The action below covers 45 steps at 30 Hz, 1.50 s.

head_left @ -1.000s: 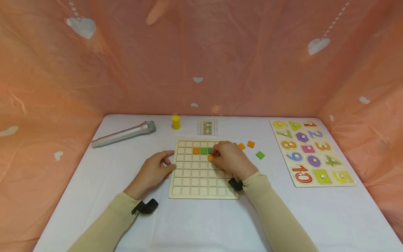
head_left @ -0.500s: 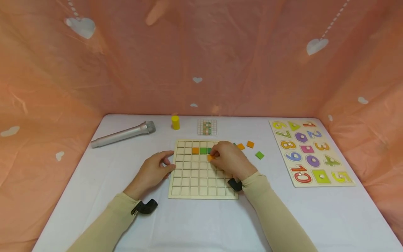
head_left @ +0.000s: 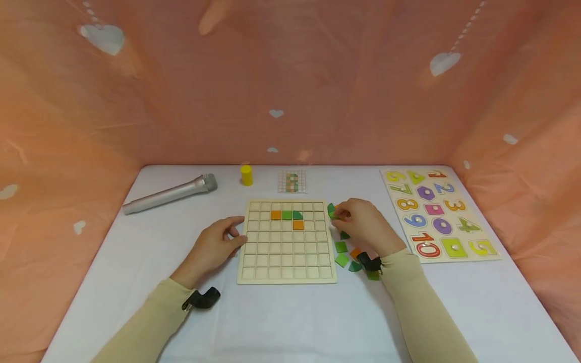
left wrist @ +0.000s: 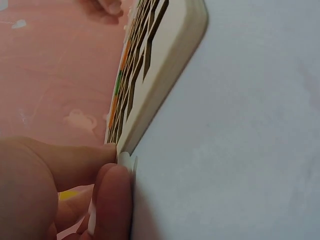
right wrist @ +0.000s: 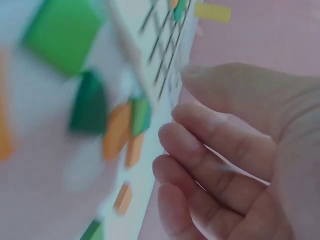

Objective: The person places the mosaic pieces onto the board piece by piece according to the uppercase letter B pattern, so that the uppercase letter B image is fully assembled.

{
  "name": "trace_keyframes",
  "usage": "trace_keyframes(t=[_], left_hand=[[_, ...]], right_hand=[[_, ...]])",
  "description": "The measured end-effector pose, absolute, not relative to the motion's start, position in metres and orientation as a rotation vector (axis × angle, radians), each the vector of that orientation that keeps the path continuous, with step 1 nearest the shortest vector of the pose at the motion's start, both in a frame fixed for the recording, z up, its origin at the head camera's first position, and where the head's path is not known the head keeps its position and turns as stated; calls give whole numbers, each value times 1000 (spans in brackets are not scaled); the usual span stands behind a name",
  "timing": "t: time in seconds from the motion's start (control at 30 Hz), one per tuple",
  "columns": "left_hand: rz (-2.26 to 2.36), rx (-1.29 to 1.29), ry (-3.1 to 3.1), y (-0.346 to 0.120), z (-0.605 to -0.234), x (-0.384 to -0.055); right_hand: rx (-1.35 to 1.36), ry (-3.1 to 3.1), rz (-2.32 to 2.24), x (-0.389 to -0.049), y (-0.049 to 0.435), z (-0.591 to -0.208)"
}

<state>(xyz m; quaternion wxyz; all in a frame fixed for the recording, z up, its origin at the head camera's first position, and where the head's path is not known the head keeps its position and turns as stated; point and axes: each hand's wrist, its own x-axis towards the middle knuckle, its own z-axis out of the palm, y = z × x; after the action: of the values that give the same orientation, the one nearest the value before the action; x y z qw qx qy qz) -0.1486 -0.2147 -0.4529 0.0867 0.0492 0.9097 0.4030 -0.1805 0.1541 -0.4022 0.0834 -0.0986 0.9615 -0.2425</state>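
My left hand (head_left: 213, 249) touches the left edge of the wooden grid board (head_left: 262, 273) with its thumb and forefinger set apart; the left wrist view shows those fingertips (left wrist: 114, 175) at the rim. On the board lie an orange square tile (head_left: 276, 215), a green square tile (head_left: 287, 215), a dark green rounded tile (head_left: 297, 215) and a second orange tile (head_left: 297, 225) below it. Just off the board's right edge, my right hand (head_left: 369, 229) hovers by several loose tiles. In the right wrist view, its fingers are loosely bent, thumb apart, nothing held.
Loose green tiles (head_left: 341, 247) and orange ones lie right of the board, some hidden under the right wrist. A pattern card (head_left: 292, 181), yellow cylinder (head_left: 246, 175) and silver microphone (head_left: 170, 194) stand or lie behind. A number puzzle (head_left: 440, 217) lies at right.
My right hand has left the second orange tile on the board and moved right to the loose tiles. The left hand stays at the board's edge. The head view has shifted slightly.
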Motion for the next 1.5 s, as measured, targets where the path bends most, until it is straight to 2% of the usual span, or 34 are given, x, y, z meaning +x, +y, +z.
trace_keyframes(t=[0.33,0.6,0.77,1.07,1.23,1.5], left_hand=[[1172,182,2758,-216,-454,-149],[1047,250,2848,-215,-454,-148],[1030,297,2834,-214,-453,-148],[1003,306,2828,-213,-452,-142],[1025,310,2829,-214,-451,-141],[1026,310,2824,-213,-451,-144]], right_hand=[[-195,2866,-719,-160,185,-411],[-206,2834,-735,-153,186,-408],[-211,2813,-740,-132,188,-401],[-491,2962,-562,-93,192,-412],[-594,2995,-505,-89,188,-419],[-567,2991,-483,-89,183,-419]])
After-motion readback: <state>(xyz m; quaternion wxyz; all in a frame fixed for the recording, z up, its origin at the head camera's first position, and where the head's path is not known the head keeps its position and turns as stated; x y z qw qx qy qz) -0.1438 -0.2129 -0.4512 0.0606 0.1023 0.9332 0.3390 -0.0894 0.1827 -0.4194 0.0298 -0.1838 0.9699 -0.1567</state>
